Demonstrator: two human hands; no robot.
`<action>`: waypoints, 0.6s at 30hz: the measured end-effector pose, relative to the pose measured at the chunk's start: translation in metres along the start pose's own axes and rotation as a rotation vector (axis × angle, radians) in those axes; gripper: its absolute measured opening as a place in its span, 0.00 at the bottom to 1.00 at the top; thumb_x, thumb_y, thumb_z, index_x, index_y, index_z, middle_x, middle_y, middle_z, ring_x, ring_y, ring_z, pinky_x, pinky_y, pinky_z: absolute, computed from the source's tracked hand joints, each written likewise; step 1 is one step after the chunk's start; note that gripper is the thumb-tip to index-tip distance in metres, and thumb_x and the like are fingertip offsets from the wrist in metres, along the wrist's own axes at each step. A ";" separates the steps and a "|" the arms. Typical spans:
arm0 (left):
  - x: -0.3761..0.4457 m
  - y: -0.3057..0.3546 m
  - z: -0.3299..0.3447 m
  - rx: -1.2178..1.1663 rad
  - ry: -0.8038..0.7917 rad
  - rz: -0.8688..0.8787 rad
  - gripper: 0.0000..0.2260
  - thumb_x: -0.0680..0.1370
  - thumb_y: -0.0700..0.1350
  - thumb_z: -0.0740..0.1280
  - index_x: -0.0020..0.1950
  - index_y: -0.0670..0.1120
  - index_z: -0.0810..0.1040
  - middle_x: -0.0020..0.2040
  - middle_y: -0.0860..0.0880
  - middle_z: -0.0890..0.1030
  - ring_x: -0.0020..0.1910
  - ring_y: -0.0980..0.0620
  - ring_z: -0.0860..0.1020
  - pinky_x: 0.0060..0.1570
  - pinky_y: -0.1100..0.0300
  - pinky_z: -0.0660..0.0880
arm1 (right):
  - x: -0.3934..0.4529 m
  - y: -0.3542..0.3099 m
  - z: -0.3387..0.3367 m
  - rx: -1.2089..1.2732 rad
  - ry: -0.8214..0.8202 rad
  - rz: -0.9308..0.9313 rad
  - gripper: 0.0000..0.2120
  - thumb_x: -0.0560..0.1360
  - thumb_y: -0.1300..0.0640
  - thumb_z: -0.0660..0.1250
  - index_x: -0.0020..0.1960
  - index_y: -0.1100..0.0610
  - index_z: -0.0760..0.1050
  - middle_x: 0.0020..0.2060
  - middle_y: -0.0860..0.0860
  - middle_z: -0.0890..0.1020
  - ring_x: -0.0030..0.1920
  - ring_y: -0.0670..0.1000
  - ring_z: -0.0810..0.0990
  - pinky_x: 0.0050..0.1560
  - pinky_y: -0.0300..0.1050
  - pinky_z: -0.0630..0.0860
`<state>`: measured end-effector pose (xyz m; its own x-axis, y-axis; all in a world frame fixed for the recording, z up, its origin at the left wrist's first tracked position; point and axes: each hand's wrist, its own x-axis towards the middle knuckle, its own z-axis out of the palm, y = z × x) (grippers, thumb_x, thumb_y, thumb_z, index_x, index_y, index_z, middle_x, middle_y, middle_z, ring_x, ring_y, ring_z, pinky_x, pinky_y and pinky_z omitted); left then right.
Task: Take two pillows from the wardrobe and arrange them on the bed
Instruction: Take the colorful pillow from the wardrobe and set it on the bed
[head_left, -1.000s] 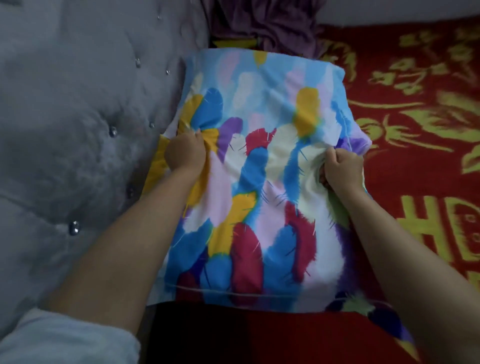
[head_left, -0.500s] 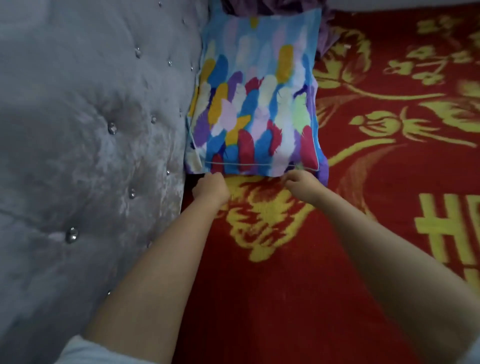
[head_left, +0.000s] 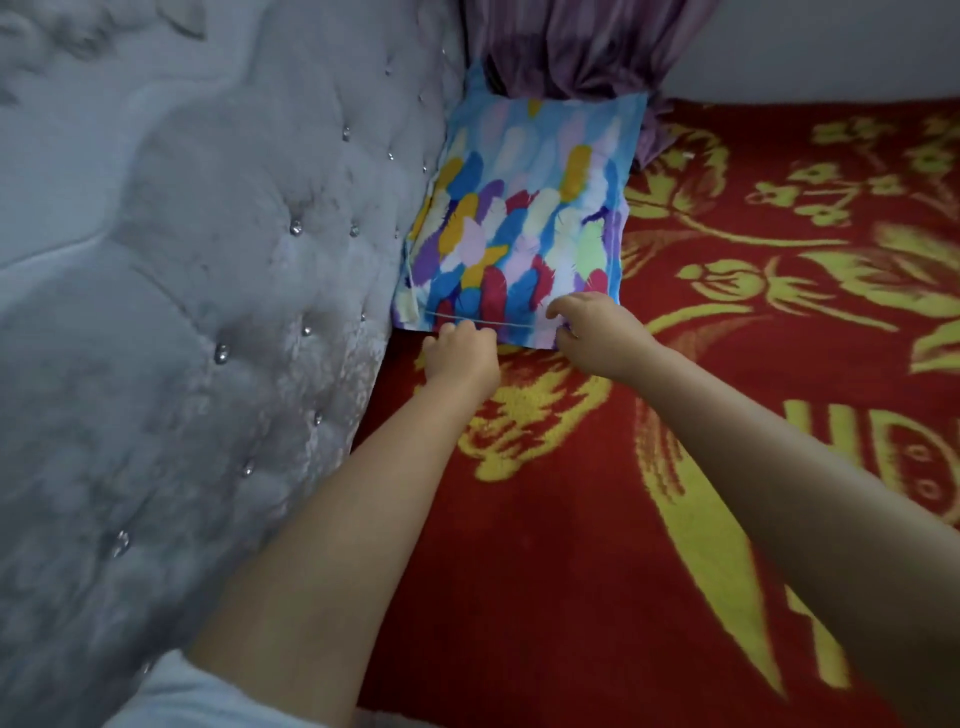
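Note:
A pillow (head_left: 524, 218) with a bright feather print in blue, yellow, purple and red lies flat on the bed at its far end, its left side against the grey headboard. My left hand (head_left: 462, 353) is closed on the pillow's near edge, left of its middle. At the near right corner, my right hand (head_left: 597, 330) grips the same edge with curled fingers. Only one pillow is in view.
The bed carries a red blanket (head_left: 623, 545) with yellow flower and letter patterns. A grey tufted headboard (head_left: 208, 312) with shiny studs fills the left. A purple curtain (head_left: 576, 47) hangs behind the pillow, below a pale wall at the top right.
The pillow has gone from close under me, held at its sides, to lying at the far end by the headboard. Both hands now hold its near edge.

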<state>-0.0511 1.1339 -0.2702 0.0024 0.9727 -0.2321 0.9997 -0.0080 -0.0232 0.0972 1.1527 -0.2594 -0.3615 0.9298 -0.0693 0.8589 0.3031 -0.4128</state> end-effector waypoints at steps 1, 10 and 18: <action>-0.018 0.007 -0.005 -0.010 0.008 -0.033 0.13 0.78 0.38 0.57 0.62 0.41 0.72 0.64 0.40 0.72 0.65 0.40 0.68 0.62 0.46 0.68 | -0.014 -0.003 -0.007 -0.013 -0.012 -0.050 0.16 0.76 0.63 0.57 0.63 0.62 0.69 0.61 0.61 0.75 0.62 0.60 0.70 0.58 0.52 0.71; -0.240 0.050 -0.025 -0.052 0.079 -0.452 0.15 0.77 0.39 0.59 0.62 0.43 0.74 0.64 0.41 0.74 0.64 0.39 0.71 0.61 0.47 0.70 | -0.167 -0.061 -0.052 -0.127 -0.119 -0.496 0.18 0.75 0.62 0.57 0.64 0.61 0.69 0.62 0.61 0.74 0.62 0.62 0.71 0.59 0.55 0.72; -0.475 0.066 0.008 -0.180 0.096 -0.842 0.13 0.76 0.36 0.60 0.58 0.42 0.76 0.61 0.41 0.77 0.61 0.41 0.75 0.57 0.50 0.74 | -0.325 -0.154 -0.024 -0.142 -0.299 -0.901 0.16 0.74 0.63 0.58 0.61 0.62 0.71 0.60 0.62 0.76 0.61 0.60 0.74 0.61 0.52 0.72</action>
<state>0.0137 0.6695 -0.1696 -0.7465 0.6537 -0.1237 0.6583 0.7527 0.0054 0.0906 0.8092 -0.1513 -0.9682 0.2498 -0.0165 0.2424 0.9187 -0.3119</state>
